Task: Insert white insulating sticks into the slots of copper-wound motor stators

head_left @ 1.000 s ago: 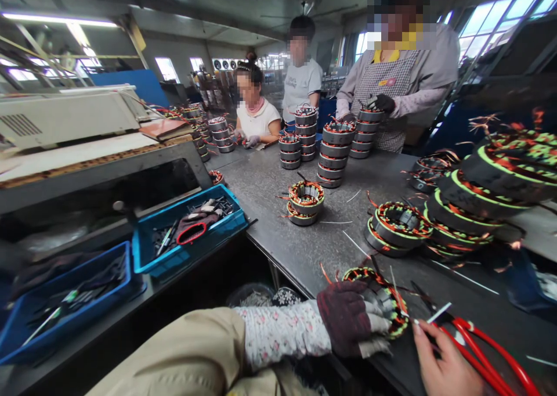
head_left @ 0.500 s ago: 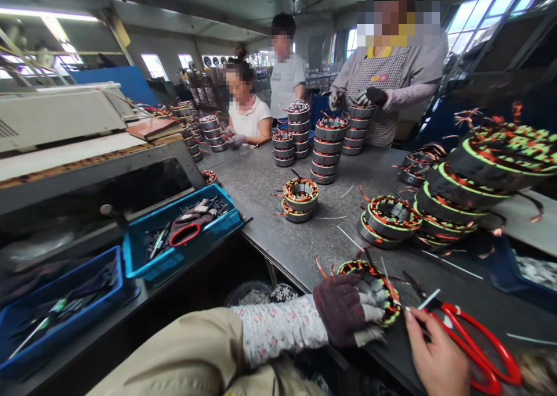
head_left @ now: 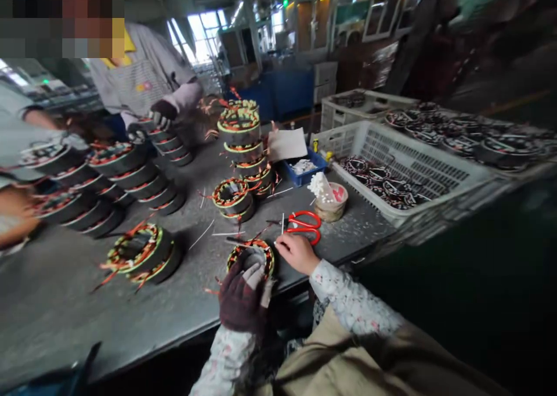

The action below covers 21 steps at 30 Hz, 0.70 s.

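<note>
Head view: left hand (head_left: 241, 299) holds wire ring (head_left: 268, 256), probably heavy, best gripped outside; right hand (head_left: 298, 252) pinches white strip (head_left: 282, 224).

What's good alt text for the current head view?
A person's gloved left hand rests on a wire-wound ring at a dark workbench, while their bare right hand appears to pinch a thin white strip near red-handled scissors. Beyond are stacked wound rings and a co-worker; a pale crate of parts sits right.
</note>
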### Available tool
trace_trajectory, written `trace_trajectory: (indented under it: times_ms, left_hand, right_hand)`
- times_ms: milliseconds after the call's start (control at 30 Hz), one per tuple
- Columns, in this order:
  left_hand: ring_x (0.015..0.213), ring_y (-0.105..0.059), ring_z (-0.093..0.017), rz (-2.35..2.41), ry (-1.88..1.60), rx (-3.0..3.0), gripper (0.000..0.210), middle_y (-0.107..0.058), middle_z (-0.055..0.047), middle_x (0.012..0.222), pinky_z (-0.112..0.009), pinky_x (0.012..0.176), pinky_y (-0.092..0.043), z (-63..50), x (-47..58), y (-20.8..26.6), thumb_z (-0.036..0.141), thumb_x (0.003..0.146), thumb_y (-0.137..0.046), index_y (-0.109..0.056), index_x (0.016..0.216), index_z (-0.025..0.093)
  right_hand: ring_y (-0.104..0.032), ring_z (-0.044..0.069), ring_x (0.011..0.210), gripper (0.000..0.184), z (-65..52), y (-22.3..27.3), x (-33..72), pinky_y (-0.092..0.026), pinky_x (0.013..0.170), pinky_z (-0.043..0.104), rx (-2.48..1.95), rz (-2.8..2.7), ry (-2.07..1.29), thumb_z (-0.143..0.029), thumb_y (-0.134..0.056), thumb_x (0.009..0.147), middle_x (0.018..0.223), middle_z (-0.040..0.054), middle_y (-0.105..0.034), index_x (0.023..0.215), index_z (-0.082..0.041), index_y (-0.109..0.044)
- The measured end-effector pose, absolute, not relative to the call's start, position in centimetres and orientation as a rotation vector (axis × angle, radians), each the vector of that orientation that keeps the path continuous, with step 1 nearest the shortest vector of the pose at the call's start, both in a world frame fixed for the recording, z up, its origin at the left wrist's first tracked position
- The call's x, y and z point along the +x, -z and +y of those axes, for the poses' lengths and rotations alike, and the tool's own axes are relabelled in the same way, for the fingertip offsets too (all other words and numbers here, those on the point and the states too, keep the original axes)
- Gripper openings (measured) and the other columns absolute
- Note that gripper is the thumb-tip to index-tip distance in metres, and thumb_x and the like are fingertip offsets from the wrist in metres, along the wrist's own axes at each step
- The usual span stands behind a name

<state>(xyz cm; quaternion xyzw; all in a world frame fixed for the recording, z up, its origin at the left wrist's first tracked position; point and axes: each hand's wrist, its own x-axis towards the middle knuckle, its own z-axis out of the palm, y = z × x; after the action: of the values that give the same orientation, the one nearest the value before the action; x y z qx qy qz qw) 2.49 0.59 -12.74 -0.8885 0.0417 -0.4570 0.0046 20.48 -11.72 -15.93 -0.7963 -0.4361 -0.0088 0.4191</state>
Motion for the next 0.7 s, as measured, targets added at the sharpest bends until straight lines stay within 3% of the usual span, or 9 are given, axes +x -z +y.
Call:
trace_trajectory:
  times_ms: [233, 700]
  left_hand:
    - [0.093, -0.078, -0.02, 0.201, 1.41, -2.739, 0.02, -0.081, -0.008, 0.101, -0.042, 0.104, -0.056, 0.42, 2.35, 12.27, 0.02, 0.097, -0.068, -0.064, 0.116, 0.015]
    - [0.092, -0.078, -0.02, 0.241, 1.422, -2.718, 0.019, -0.081, -0.008, 0.101, -0.04, 0.103, -0.055, 0.77, 2.45, 12.5, 0.019, 0.096, -0.069, -0.065, 0.115, 0.016]
  right_hand:
    - [-0.064, 0.014, 0.07, 0.013, -11.93, 15.76, 19.95, -0.043, 0.069, 0.024, -1.949, -1.146, 0.039, -0.024, -0.06, 0.097, 0.079, 0.0025, -0.073, 0.089, -0.021, -0.069]
    - [-0.07, 0.016, 0.078, 0.013, -11.62, 15.65, 19.93, -0.046, 0.072, 0.025, -2.018, -1.134, -0.006, -0.026, -0.061, 0.098, 0.088, 0.0045, -0.077, 0.093, -0.02, -0.071]
